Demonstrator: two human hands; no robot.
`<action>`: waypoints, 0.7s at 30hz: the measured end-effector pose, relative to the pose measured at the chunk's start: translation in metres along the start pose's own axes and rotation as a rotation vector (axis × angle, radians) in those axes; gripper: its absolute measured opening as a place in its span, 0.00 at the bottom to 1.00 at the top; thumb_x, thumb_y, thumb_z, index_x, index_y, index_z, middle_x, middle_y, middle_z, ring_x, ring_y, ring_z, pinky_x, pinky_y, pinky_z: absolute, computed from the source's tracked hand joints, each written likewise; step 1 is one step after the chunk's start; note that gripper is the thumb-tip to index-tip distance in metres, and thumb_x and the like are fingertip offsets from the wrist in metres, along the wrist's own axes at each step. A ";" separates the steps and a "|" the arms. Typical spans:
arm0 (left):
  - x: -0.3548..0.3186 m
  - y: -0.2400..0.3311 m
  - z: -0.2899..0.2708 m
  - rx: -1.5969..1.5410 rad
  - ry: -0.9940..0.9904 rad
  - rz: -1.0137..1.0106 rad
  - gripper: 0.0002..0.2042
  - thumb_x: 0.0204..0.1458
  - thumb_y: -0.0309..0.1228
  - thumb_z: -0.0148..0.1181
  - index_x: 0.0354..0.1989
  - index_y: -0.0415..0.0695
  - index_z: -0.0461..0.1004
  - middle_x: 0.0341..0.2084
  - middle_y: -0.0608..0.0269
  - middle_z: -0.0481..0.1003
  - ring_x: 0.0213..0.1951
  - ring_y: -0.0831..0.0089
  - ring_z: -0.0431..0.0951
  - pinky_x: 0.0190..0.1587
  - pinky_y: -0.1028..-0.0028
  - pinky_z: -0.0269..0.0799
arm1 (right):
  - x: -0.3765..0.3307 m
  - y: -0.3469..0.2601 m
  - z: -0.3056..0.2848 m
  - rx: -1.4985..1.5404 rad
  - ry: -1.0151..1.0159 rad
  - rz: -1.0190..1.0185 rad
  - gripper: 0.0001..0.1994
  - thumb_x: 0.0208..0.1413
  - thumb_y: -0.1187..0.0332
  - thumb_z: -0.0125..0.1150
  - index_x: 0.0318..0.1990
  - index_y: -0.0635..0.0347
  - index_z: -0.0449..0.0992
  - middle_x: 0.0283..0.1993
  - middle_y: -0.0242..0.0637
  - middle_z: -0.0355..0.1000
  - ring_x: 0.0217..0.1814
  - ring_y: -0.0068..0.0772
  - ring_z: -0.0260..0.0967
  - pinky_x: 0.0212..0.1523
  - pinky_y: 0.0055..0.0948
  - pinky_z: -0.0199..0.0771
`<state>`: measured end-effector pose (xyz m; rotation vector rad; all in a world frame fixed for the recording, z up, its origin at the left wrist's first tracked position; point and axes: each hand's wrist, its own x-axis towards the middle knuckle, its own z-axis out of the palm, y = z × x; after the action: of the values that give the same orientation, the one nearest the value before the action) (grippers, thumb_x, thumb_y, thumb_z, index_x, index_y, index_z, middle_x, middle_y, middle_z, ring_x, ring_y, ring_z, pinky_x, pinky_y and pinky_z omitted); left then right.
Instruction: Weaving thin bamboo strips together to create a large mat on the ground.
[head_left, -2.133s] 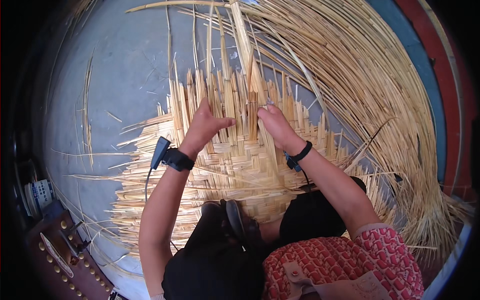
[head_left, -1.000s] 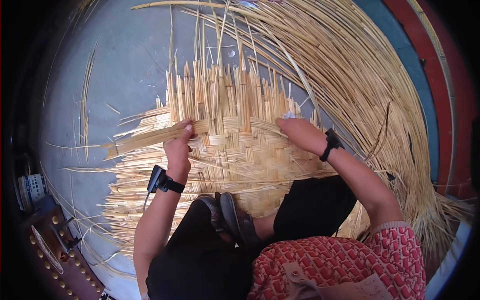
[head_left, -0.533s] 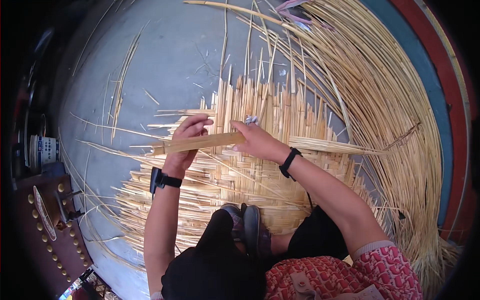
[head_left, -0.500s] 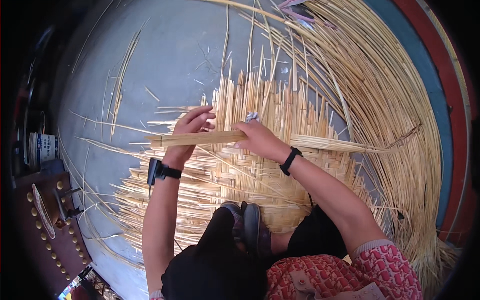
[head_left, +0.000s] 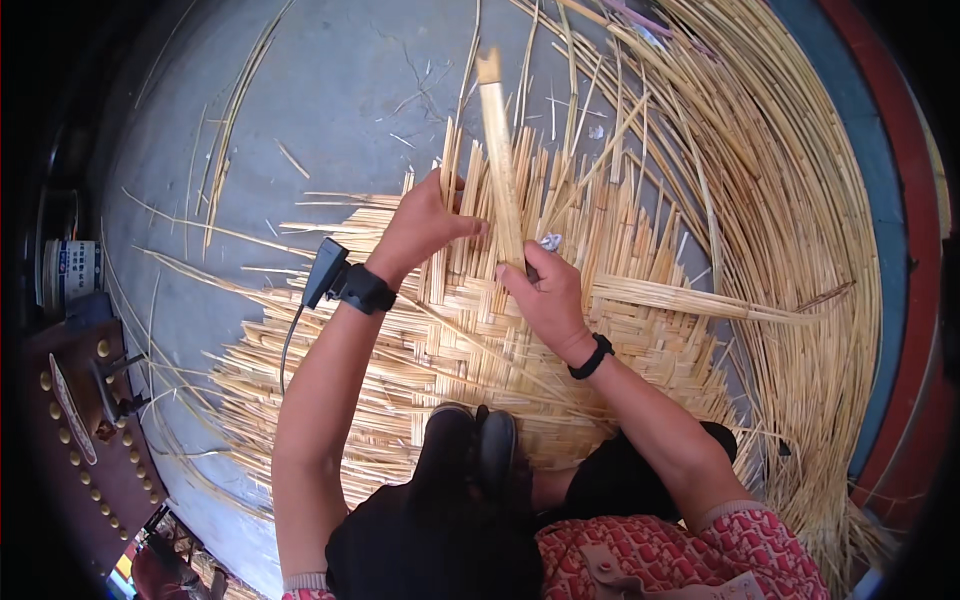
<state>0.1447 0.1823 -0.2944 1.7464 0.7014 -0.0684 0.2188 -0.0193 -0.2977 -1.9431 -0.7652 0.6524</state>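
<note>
Weaving was under way

One reed heap (head_left: 790, 210) curved beside one woven mat (head_left: 480, 320). The step looked like interlacing — the next move seemed to call for lifted uprights (head_left: 605, 220). One flat strip (head_left: 500, 160) hung over the mat, clamped in the right hand's (head_left: 550, 295) fingers; the left hand's (head_left: 425, 225) thumb stood apart — its grip unclear.

The left grip (head_left: 425, 225) gapes, the right grip (head_left: 550, 295) pinches.
</note>
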 end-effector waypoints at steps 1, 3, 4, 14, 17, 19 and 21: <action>0.001 -0.003 0.005 0.014 0.066 0.050 0.27 0.42 0.31 0.73 0.49 0.33 0.68 0.44 0.51 0.74 0.45 0.67 0.76 0.46 0.71 0.73 | 0.001 0.001 0.004 0.005 -0.005 0.001 0.10 0.53 0.65 0.63 0.31 0.63 0.71 0.19 0.42 0.63 0.21 0.40 0.62 0.26 0.35 0.64; 0.000 -0.007 0.017 0.243 0.311 0.279 0.27 0.38 0.29 0.73 0.47 0.32 0.68 0.42 0.42 0.72 0.46 0.47 0.75 0.48 0.63 0.71 | 0.003 0.002 0.009 0.079 0.054 0.046 0.11 0.52 0.66 0.64 0.29 0.64 0.68 0.19 0.42 0.63 0.19 0.40 0.60 0.25 0.35 0.62; -0.002 -0.010 0.020 0.244 0.309 0.277 0.27 0.38 0.29 0.73 0.47 0.32 0.68 0.42 0.42 0.72 0.46 0.47 0.75 0.48 0.63 0.71 | 0.001 0.003 0.009 0.081 0.053 0.048 0.11 0.52 0.66 0.64 0.29 0.64 0.68 0.19 0.42 0.63 0.19 0.40 0.60 0.25 0.35 0.62; -0.007 -0.003 0.025 0.404 0.379 0.314 0.31 0.41 0.28 0.71 0.52 0.34 0.60 0.42 0.38 0.72 0.46 0.44 0.74 0.48 0.62 0.71 | -0.013 0.006 0.008 0.129 0.089 -0.058 0.10 0.51 0.69 0.65 0.30 0.63 0.69 0.21 0.41 0.63 0.22 0.37 0.60 0.26 0.33 0.63; 0.000 -0.011 0.023 -0.022 0.158 0.156 0.26 0.43 0.25 0.71 0.51 0.35 0.68 0.38 0.48 0.79 0.40 0.55 0.81 0.45 0.67 0.75 | -0.009 0.011 0.014 0.224 0.086 0.029 0.09 0.52 0.68 0.65 0.31 0.62 0.70 0.21 0.40 0.63 0.22 0.37 0.60 0.26 0.32 0.63; -0.001 -0.018 0.024 -0.346 0.091 0.084 0.23 0.45 0.24 0.70 0.51 0.36 0.70 0.39 0.54 0.79 0.41 0.63 0.81 0.45 0.69 0.75 | -0.004 0.009 0.015 0.268 0.073 0.116 0.09 0.52 0.68 0.65 0.31 0.61 0.70 0.21 0.40 0.63 0.22 0.37 0.60 0.26 0.32 0.63; -0.006 -0.026 0.019 -0.697 -0.020 -0.023 0.20 0.48 0.21 0.67 0.52 0.41 0.74 0.42 0.66 0.79 0.42 0.80 0.78 0.47 0.75 0.74 | 0.001 0.006 0.015 0.166 -0.023 0.233 0.08 0.54 0.68 0.63 0.36 0.61 0.71 0.25 0.42 0.67 0.27 0.39 0.65 0.31 0.35 0.66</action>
<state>0.1332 0.1658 -0.3199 1.0676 0.6319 0.1308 0.2107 -0.0121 -0.3094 -1.8893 -0.4855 0.8528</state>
